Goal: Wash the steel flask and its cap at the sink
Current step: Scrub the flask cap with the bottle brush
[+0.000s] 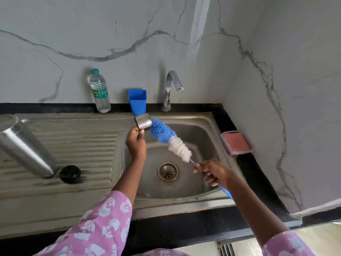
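With my left hand (pixel 137 143) gripping the small steel cup-shaped cap (pixel 143 122) over the steel sink (pixel 206 126) and right-hand fingers (pixel 209 177) closed round the blue-and-white bottle brush (pixel 170 139), I'd twist the bristles fully inside, while the tall steel flask (pixel 25 145) waits inverted on the left drainboard.
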